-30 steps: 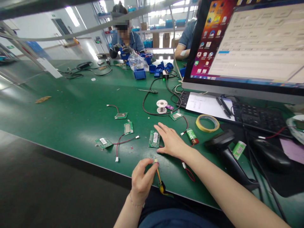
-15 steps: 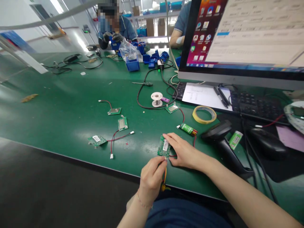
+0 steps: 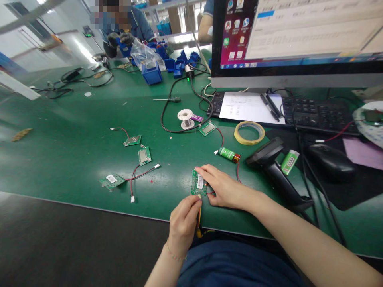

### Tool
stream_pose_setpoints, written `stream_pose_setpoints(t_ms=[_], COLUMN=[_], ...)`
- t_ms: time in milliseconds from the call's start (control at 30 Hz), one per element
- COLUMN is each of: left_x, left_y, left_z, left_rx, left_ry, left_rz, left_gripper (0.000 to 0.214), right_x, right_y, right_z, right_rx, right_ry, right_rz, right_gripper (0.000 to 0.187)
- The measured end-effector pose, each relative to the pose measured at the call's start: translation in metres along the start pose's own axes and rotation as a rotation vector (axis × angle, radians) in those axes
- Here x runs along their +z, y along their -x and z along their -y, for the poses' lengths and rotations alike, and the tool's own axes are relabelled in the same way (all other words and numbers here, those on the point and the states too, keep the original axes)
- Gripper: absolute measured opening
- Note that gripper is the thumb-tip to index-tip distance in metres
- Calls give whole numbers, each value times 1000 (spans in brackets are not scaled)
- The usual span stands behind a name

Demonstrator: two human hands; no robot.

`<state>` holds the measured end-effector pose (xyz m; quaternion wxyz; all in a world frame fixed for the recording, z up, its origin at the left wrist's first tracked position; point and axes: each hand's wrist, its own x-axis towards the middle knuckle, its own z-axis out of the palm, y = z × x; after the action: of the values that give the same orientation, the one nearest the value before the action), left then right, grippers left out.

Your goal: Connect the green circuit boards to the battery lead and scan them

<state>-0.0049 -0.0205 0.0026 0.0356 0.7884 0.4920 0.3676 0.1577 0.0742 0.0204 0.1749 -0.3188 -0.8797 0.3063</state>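
My right hand point(image 3: 224, 187) grips the right side of a green circuit board point(image 3: 194, 187) near the table's front edge. A white barcode label faces up on that board. At the board's lower edge, my left hand point(image 3: 183, 220) pinches a small white connector point(image 3: 200, 196). Red, yellow and dark wires point(image 3: 199, 217) run from it down past the table edge. Whether the connector is fully seated in the board cannot be seen. A red wire leads from beneath my right hand toward a green-wrapped battery point(image 3: 229, 154).
Several wired circuit boards point(image 3: 144, 156) lie to the left. Behind are a solder spool point(image 3: 186, 119), a screwdriver point(image 3: 172, 99) and blue bins point(image 3: 151, 74). Yellow tape point(image 3: 249, 133), a barcode scanner point(image 3: 277, 175), a mouse point(image 3: 330, 161), a keyboard and a monitor point(image 3: 287, 81) occupy the right. A gloved co-worker sits opposite.
The whole view has shifted, so things appear farther left and mostly slightly higher. Both hands keep the same hold on the board and the connector.
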Motion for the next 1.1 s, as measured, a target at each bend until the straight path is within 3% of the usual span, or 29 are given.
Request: stream_pose_setpoints(t_ms=[467,867,1100], left_x=[2,0,0], left_y=[5,-7,-8], left_z=[5,1,3], left_rx=[-66,-119,-144], left_ry=[96,133,154], left_rz=[13,110,103], left_gripper=[29,28,26], right_x=[-1,-1,-2], right_y=[-1,-3,-2], right_z=[2,6,7], right_rx=[-1,-7,-11], right_ry=[1,68,81], right_rz=[20,37,48], right_gripper=[75,72,73])
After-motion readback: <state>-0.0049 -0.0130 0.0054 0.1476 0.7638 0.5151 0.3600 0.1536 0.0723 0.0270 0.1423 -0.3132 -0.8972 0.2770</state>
